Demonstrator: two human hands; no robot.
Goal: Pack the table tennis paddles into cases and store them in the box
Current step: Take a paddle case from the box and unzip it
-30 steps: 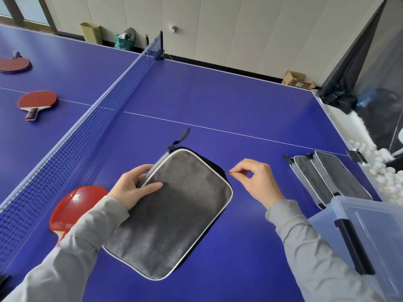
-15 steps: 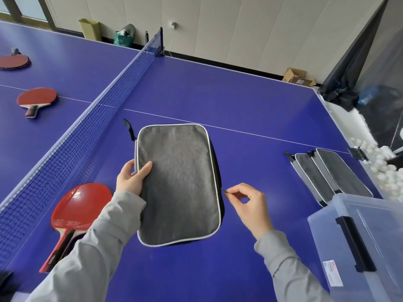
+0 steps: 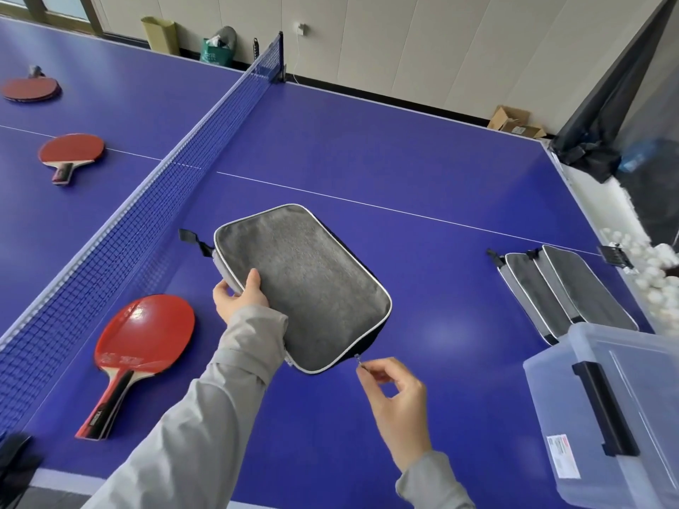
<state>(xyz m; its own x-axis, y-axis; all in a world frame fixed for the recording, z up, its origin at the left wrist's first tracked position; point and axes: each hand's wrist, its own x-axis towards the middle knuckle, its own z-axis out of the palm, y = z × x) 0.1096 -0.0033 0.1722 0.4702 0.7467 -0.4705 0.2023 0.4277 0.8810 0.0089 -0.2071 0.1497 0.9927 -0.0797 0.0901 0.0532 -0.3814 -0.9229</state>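
Note:
A grey paddle case (image 3: 305,284) with white piping lies in the middle of the blue table. My left hand (image 3: 239,295) grips its left edge. My right hand (image 3: 395,394) pinches the small zipper pull (image 3: 358,362) at the case's near corner. A red paddle (image 3: 137,347) lies to the left of the case, close to the net. Two more red paddles (image 3: 69,152) (image 3: 31,89) rest beyond the net. A stack of grey cases (image 3: 562,292) lies at the right, just behind the clear plastic box (image 3: 617,409) with its black latch.
The net (image 3: 147,207) runs diagonally across the table on the left. White balls (image 3: 657,277) pile up off the right edge of the table. A black item (image 3: 14,461) sits at the near left corner. Cardboard boxes and bags stand by the far wall.
The case has been turned on the table, and my right hand has drawn the zipper pull along its right edge down to the near corner. My left hand stays on the left edge.

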